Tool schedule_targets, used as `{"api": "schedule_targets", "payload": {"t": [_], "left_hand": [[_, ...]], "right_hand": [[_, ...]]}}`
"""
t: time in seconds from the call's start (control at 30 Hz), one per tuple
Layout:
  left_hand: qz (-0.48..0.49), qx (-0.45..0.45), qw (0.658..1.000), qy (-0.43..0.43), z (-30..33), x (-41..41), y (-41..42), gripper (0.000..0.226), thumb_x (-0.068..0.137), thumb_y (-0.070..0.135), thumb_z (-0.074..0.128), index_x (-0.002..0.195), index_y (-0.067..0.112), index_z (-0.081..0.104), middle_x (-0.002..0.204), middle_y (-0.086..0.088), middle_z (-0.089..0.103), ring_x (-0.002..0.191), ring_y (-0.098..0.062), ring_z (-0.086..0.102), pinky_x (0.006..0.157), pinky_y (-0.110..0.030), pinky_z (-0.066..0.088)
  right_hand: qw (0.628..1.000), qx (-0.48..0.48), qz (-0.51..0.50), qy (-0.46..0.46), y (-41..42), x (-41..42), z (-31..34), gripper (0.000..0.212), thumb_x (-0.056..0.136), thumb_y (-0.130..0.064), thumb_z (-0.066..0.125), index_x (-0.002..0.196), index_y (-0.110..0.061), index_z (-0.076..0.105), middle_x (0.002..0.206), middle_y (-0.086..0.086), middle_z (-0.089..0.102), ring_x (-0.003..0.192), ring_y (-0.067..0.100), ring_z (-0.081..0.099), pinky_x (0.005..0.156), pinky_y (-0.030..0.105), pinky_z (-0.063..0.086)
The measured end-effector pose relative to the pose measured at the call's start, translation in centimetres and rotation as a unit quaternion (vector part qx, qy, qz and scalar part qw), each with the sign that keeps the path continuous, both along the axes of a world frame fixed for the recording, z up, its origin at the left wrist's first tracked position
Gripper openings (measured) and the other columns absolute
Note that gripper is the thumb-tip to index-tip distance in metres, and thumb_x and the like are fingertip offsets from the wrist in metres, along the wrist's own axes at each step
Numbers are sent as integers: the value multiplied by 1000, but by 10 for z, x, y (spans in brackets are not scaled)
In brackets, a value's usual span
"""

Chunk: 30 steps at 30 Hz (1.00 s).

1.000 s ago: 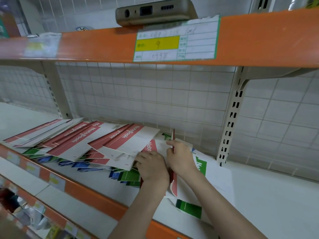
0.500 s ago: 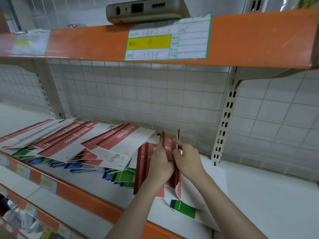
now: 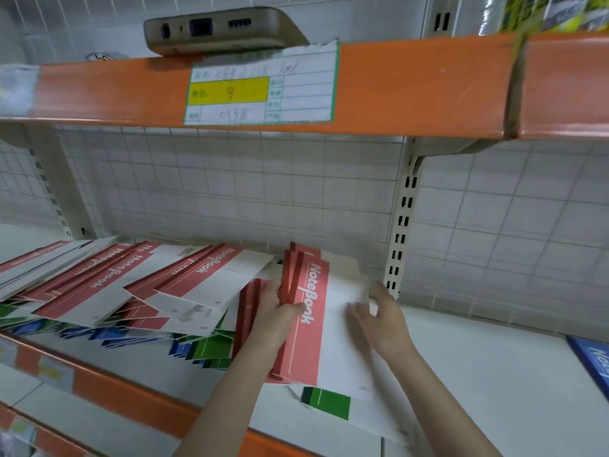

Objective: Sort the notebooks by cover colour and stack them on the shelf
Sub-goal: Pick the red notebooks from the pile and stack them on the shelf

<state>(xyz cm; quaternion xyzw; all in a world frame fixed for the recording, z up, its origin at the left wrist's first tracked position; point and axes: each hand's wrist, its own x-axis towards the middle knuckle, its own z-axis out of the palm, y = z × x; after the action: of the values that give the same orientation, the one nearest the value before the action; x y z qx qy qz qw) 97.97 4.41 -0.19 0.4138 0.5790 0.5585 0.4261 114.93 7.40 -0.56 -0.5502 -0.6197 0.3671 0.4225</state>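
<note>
Our left hand (image 3: pixel 275 316) gripping the spine edge of our red notebooks (image 3: pixel 308 319), our right hand (image 3: pixel 382 316) spread flat on the white cover, a green notebook (image 3: pixel 326 401) beneath, our white shelf (image 3: pixel 478 374)

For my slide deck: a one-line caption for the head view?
Left hand grips red notebooks, right hand steadies them on the shelf.

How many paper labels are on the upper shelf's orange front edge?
2. One green-bordered label with a yellow field sits below the phone; one blurred label is at the far left. Others may lie outside the frame.
</note>
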Motion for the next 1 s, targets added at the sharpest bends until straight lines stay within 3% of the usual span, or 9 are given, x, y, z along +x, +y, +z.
{"api": "schedule_targets", "payload": {"t": [0.1, 0.23, 0.33, 0.5, 0.63, 0.77, 0.87, 0.93, 1.0], "left_hand": [[-20, 80, 996, -38, 8, 1, -2, 44, 81, -7, 60, 109, 27, 58, 100, -6, 70, 85, -24, 70, 69, -34, 53], [-35, 153, 987, -46, 12, 12, -4, 45, 88, -7, 52, 121, 22, 54, 113, -6, 68, 105, -26, 65, 89, -41, 53], [-53, 185, 981, -9, 20, 15, -7, 25, 91, 17, 60, 109, 34, 58, 100, 5, 72, 92, -16, 70, 73, -26, 56], [-28, 198, 980, 16, 24, 29, -7, 13, 83, 31, 71, 95, 36, 66, 91, 5, 73, 82, -13, 71, 66, -23, 57], [-22, 140, 989, 35, 8, 33, -7, 6, 76, 35, 74, 81, 35, 70, 78, 17, 72, 71, -2, 69, 54, -12, 50], [-31, 121, 990, 60, 2, 28, -3, 35, 61, 49, 73, 87, 28, 66, 78, 18, 72, 70, 0, 68, 53, -10, 49], [-36, 120, 989, 83, 2, 27, 4, 30, 64, 47, 73, 87, 30, 65, 78, 15, 72, 70, -4, 69, 57, -17, 53], [-46, 119, 986, 106, 1, 27, 8, 17, 73, 38, 74, 86, 32, 64, 76, 18, 71, 68, -1, 68, 55, -14, 51], [-66, 117, 982, 129, 3, 32, 10, 9, 81, 34, 69, 89, 33, 63, 75, 24, 70, 65, 7, 65, 52, -6, 45]], "right_hand": [[979, -115, 31, 166, -2, 11, 0, 33, 91, -19, 60, 123, -11, 54, 109, 6, 68, 98, 24, 66, 86, 36, 53], [957, -88, 63, 270, -5, 15, 9, 10, 91, -17, 60, 98, -23, 66, 92, 0, 74, 78, 19, 71, 60, 28, 53], [950, -2, 60, 307, -6, 15, 14, 16, 88, -14, 63, 99, -25, 67, 102, 1, 73, 95, 22, 69, 81, 37, 55], [950, 46, 62, 302, -16, 9, 9, 51, 78, -47, 64, 122, -24, 59, 118, -5, 67, 112, 16, 62, 102, 44, 43], [956, 39, 65, 283, -14, 7, -3, 49, 82, -52, 62, 121, -23, 60, 116, -4, 68, 109, 15, 64, 96, 37, 49], [962, -11, 34, 270, -14, 4, -9, 54, 83, -55, 56, 122, -18, 58, 118, 3, 66, 108, 18, 63, 78, 29, 55], [977, 34, 12, 211, -14, 8, -5, 34, 89, -46, 52, 83, -16, 68, 78, 2, 70, 74, 7, 65, 66, 22, 53], [984, 57, -12, 167, -11, 13, 1, 51, 93, -39, 52, 44, -24, 46, 44, -11, 40, 42, 2, 39, 43, 11, 31], [989, 47, -38, 135, -7, 23, 7, 47, 94, -39, 51, 50, -25, 39, 49, -8, 35, 46, 10, 34, 43, 16, 25]]}}
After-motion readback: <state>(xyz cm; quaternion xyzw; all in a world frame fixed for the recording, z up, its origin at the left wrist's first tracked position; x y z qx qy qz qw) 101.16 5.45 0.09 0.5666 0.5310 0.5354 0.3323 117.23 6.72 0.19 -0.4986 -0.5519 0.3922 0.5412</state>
